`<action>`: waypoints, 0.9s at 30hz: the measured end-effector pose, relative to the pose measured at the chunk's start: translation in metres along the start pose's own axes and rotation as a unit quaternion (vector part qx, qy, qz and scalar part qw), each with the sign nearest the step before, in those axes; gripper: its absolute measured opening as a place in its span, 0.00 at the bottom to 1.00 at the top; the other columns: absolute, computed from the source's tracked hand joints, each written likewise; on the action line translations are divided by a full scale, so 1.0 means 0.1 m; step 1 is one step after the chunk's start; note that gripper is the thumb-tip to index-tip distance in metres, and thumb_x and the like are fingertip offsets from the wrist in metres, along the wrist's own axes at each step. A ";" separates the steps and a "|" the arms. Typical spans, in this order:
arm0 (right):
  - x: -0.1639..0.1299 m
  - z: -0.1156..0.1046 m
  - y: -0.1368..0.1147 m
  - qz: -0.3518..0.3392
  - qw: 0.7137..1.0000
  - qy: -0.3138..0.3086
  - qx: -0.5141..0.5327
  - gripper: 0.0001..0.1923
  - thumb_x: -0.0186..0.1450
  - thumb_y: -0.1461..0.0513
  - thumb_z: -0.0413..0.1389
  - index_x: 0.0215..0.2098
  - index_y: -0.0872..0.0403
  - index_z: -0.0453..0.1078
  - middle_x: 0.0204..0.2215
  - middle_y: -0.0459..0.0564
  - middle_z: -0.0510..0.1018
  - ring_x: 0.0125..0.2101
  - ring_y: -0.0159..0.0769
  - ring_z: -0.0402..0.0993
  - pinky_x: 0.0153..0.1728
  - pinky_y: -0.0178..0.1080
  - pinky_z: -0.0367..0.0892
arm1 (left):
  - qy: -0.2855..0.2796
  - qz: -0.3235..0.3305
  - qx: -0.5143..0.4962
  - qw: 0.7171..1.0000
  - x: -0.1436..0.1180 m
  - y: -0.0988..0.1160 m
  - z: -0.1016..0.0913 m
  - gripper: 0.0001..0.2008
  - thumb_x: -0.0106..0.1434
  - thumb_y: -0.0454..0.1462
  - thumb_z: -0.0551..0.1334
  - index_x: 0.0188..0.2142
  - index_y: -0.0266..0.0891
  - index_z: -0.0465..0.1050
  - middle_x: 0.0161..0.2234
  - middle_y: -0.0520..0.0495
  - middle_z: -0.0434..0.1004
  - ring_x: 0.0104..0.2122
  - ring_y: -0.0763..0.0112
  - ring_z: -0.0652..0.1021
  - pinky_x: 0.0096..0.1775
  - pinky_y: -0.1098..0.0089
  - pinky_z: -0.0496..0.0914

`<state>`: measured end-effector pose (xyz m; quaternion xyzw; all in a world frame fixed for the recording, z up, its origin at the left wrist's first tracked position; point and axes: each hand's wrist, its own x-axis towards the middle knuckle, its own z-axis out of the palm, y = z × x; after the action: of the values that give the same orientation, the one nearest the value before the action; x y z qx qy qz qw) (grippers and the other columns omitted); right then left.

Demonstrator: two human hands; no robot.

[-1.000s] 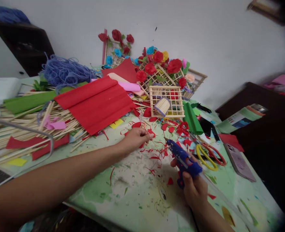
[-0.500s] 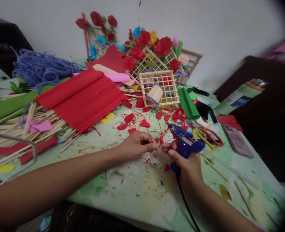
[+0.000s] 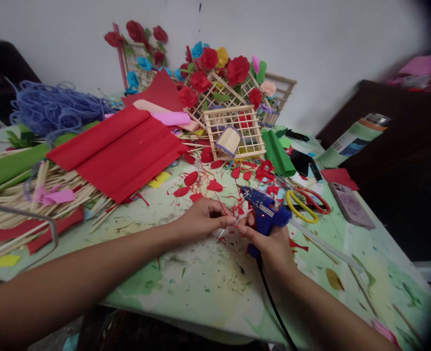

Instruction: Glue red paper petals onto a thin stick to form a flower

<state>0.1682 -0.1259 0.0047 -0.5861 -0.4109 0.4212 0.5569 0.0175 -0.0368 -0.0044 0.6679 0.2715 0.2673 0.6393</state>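
Right hand (image 3: 273, 243) wraps the blue glue gun (image 3: 262, 214); left hand (image 3: 202, 219) pinches a thin stick (image 3: 220, 236) above the bench (image 3: 208, 278), fingertips meeting

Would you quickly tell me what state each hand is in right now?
Left hand: fingers pinched shut on a small red paper scrap.
Right hand: closed around the blue glue gun, fingertips meeting the left hand's.
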 end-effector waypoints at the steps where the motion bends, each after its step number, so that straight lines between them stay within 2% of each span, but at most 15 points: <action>1: 0.00 0.00 0.00 0.000 1.000 -0.003 0.003 0.15 0.50 0.59 0.64 0.26 0.53 0.61 0.24 0.44 0.73 0.24 0.30 0.68 0.27 0.35 0.65 | -0.003 0.000 -0.003 1.000 0.00 0.00 0.00 0.11 0.54 0.43 0.64 0.25 0.36 0.74 0.25 0.49 0.76 0.25 0.76 0.72 0.28 0.75 0.64; 8: 0.00 -0.03 0.06 -0.024 1.000 0.002 -0.016 0.14 0.52 0.59 0.64 0.27 0.53 0.63 0.24 0.43 0.72 0.26 0.31 0.68 0.28 0.35 0.65 | -0.030 -0.005 -0.017 0.999 -0.02 0.01 -0.02 0.12 0.55 0.43 0.63 0.26 0.35 0.74 0.27 0.47 0.76 0.27 0.75 0.73 0.29 0.74 0.65; 11: 0.00 -0.04 0.06 -0.027 1.000 -0.010 -0.011 0.13 0.53 0.58 0.64 0.28 0.52 0.63 0.25 0.43 0.72 0.26 0.31 0.68 0.29 0.36 0.65 | -0.024 -0.016 -0.002 1.000 -0.01 0.01 -0.02 0.12 0.55 0.44 0.62 0.26 0.35 0.73 0.25 0.49 0.74 0.24 0.76 0.70 0.27 0.75 0.63; 16: 0.00 -0.09 -0.01 -0.041 0.999 -0.001 -0.029 0.13 0.54 0.58 0.63 0.28 0.52 0.62 0.24 0.43 0.71 0.24 0.30 0.67 0.27 0.35 0.65 | 0.025 -0.030 0.046 0.998 0.02 0.00 -0.06 0.15 0.54 0.45 0.62 0.21 0.35 0.69 0.17 0.54 0.64 0.19 0.79 0.62 0.22 0.76 0.56; 20: -0.01 -0.22 -0.04 -0.112 0.992 0.031 -0.058 0.11 0.59 0.55 0.58 0.31 0.53 0.65 0.24 0.45 0.71 0.25 0.32 0.69 0.29 0.37 0.66 | 0.088 -0.044 0.055 0.994 0.04 -0.01 -0.11 0.16 0.53 0.47 0.61 0.21 0.36 0.67 0.16 0.55 0.61 0.17 0.79 0.60 0.21 0.75 0.54; 23: -0.03 -0.29 -0.04 -0.178 0.983 0.017 -0.041 0.12 0.62 0.53 0.55 0.33 0.54 0.67 0.26 0.48 0.73 0.27 0.35 0.72 0.28 0.39 0.68 | 0.120 -0.052 0.039 0.991 0.06 -0.02 -0.14 0.17 0.53 0.48 0.61 0.21 0.37 0.66 0.17 0.55 0.61 0.17 0.80 0.59 0.21 0.75 0.54; 25: -0.07 -0.31 -0.01 -0.204 0.978 0.006 -0.041 0.13 0.62 0.52 0.55 0.38 0.53 0.68 0.28 0.49 0.75 0.27 0.36 0.73 0.28 0.40 0.70 | 0.139 -0.054 0.025 0.989 0.07 -0.03 -0.15 0.17 0.54 0.48 0.60 0.20 0.37 0.64 0.16 0.56 0.58 0.17 0.80 0.57 0.20 0.75 0.52; 27: -0.13 -0.31 0.03 -0.206 0.976 -0.002 -0.074 0.19 0.61 0.49 0.55 0.45 0.51 0.67 0.30 0.50 0.77 0.27 0.37 0.73 0.30 0.42 0.70 | 0.158 -0.058 0.014 0.986 0.08 -0.03 -0.15 0.17 0.53 0.48 0.61 0.20 0.37 0.64 0.15 0.57 0.56 0.17 0.80 0.56 0.21 0.74 0.51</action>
<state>0.1935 -0.1480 0.0025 -0.5273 -0.5539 0.2673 0.5862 0.0123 -0.0205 -0.0067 0.6095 0.4113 0.3282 0.5930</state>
